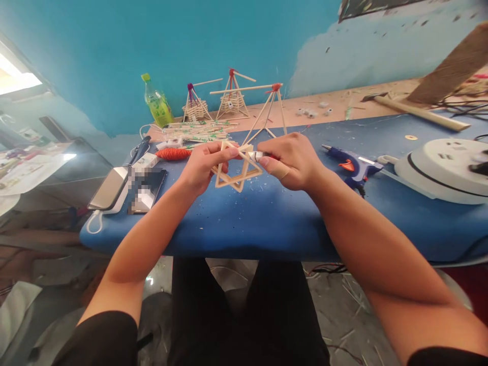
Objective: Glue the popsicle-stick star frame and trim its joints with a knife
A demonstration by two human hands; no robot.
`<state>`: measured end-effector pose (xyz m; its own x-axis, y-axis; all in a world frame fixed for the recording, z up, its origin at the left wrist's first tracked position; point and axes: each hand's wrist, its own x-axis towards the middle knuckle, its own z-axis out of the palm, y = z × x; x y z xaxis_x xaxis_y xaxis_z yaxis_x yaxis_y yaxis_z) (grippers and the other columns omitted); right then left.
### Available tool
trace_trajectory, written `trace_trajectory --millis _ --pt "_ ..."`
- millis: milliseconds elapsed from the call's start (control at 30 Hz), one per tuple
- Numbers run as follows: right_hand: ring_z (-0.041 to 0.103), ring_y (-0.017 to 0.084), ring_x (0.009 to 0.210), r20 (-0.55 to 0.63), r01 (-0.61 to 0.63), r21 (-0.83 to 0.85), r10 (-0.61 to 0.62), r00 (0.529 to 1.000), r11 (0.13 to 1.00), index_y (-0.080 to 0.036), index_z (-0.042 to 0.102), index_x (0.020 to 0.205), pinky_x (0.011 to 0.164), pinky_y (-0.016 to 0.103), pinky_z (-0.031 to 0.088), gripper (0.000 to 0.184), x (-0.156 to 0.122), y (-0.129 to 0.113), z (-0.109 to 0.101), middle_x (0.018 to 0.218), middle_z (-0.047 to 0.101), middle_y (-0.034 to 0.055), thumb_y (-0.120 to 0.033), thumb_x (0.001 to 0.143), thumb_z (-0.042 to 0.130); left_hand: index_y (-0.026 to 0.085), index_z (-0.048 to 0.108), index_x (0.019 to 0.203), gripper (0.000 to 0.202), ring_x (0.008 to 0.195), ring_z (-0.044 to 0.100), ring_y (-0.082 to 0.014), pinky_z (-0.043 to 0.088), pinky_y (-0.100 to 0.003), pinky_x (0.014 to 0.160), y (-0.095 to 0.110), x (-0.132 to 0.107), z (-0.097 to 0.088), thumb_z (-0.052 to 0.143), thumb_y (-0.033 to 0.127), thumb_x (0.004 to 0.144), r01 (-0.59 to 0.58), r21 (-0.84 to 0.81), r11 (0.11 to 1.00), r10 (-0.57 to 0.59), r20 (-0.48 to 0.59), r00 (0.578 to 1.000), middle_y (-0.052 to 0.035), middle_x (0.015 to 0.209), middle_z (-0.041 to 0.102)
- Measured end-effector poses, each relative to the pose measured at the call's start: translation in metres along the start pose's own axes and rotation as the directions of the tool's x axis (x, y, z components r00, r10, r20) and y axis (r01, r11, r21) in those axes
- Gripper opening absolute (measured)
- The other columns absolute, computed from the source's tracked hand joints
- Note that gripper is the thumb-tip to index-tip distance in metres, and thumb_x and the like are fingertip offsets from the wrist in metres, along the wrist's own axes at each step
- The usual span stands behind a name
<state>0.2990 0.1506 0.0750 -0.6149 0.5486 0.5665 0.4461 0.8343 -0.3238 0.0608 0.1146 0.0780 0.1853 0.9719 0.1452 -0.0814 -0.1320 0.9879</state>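
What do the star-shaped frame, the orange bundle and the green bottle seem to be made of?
Star-shaped frame: probably wood or bamboo; pale, matte, seemingly unpainted sticks.
Orange bundle: likely yarn or cord; its ridged surface looks wound.
Green bottle: probably glossy, see-through plastic; light passes through, though glass isn't ruled out.

Landmark: stick star, over worktop. Left of it: phone, probably a second device (obscured). Behind-left: bottle, stick bundle. Right: glue gun; farther right, power reel.
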Motion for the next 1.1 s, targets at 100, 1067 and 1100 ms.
trace_trajectory --millis 100,1067,1100 --pt "0.028 0.016 0.057 0.043 -0.012 -0.03 0.014 0.999 0.999 -0.029 0.033 0.07 0.064 0.039 0.022 0.047 0.0 0.0 0.0 0.06 0.037 -0.0016 -0.066 0.099 0.039 0.019 0.085 0.085 0.047 0.056 0.048 -0.0092 0.039 -0.026 0.054 0.0 0.0 0.001 0.103 0.058 0.066 -0.017 0.006 1.0 0.017 -0.006 1.0 0.0015 0.067 0.068" --pt "0.023 0.017 0.061 0.066 -0.208 -0.078 0.214 0.975 0.975 -0.028 0.033 0.067 0.067 0.04 0.02 0.045 0.001 0.003 -0.008 0.059 0.031 -0.0016 -0.057 0.098 0.048 0.02 0.085 0.079 0.039 0.052 0.044 -0.0095 0.028 -0.028 0.053 0.008 -0.009 0.003 0.1 0.053 0.065 0.022 0.119 0.993 -0.028 0.045 0.999 0.0032 0.056 0.057" --pt "0.025 0.017 0.061 0.039 -0.243 -0.077 0.246 0.968 0.967 -0.028 0.034 0.067 0.067 0.04 0.02 0.044 0.001 0.01 -0.01 0.06 0.032 -0.0015 -0.054 0.099 0.048 0.019 0.085 0.081 0.038 0.053 0.044 -0.009 0.029 -0.028 0.054 0.008 -0.011 0.007 0.101 0.05 0.064 0.025 0.123 0.992 -0.035 0.08 0.996 0.0028 0.059 0.06"
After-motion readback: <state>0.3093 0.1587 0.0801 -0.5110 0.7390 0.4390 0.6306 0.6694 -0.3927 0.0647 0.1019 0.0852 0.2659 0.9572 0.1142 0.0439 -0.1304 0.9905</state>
